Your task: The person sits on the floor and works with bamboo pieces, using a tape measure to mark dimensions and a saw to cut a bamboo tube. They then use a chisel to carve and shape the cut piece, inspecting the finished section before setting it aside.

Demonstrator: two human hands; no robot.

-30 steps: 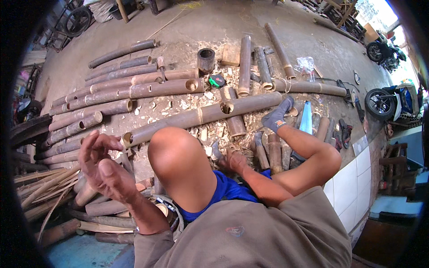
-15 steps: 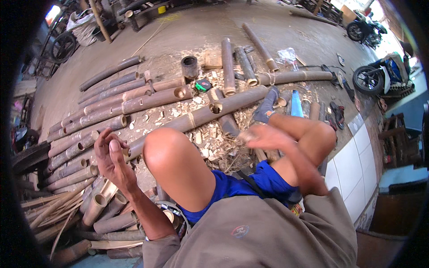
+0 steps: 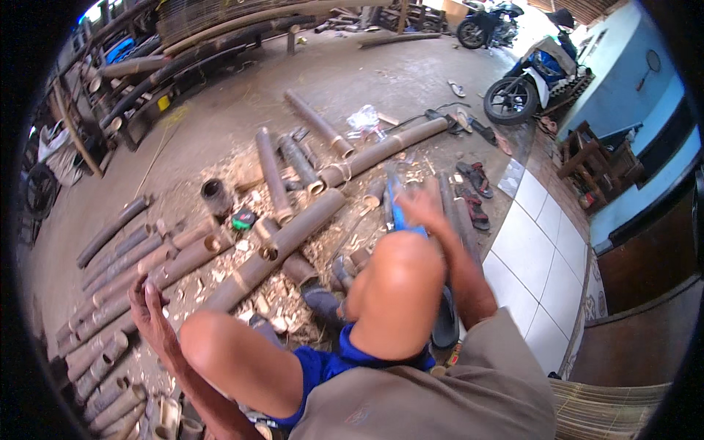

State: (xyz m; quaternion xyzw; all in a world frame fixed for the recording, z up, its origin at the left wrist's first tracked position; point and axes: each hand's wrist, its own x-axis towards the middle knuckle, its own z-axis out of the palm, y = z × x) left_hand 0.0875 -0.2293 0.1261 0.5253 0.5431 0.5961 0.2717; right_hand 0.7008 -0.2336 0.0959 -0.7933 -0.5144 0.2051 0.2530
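My left hand (image 3: 149,312) is raised above the bamboo pieces at the left, empty, its fingers loosely bent and apart. My right hand (image 3: 424,207) reaches past my right knee, blurred by motion. Its fingers look spread beside a long flat blue thing (image 3: 397,199); whether they touch it I cannot tell. In front of my legs a thick bamboo pole (image 3: 308,222) lies slantwise, with a hole (image 3: 269,253) cut in its upper side. Its near end passes behind my left knee. Under it a shorter bamboo piece (image 3: 297,269) lies crosswise among pale wood chips (image 3: 258,302).
Several cut bamboo lengths (image 3: 154,257) lie at the left. A green-and-black tape measure (image 3: 243,218) and a dark bamboo cup (image 3: 216,196) sit beyond the pole. Sandals (image 3: 475,180), white tiles (image 3: 539,238) and a parked motorbike (image 3: 513,99) are on the right.
The view has swung to the right. My right hand has left the chips by my lap and moved out to the blue thing. My right knee is now raised; the left hand stays up, empty.
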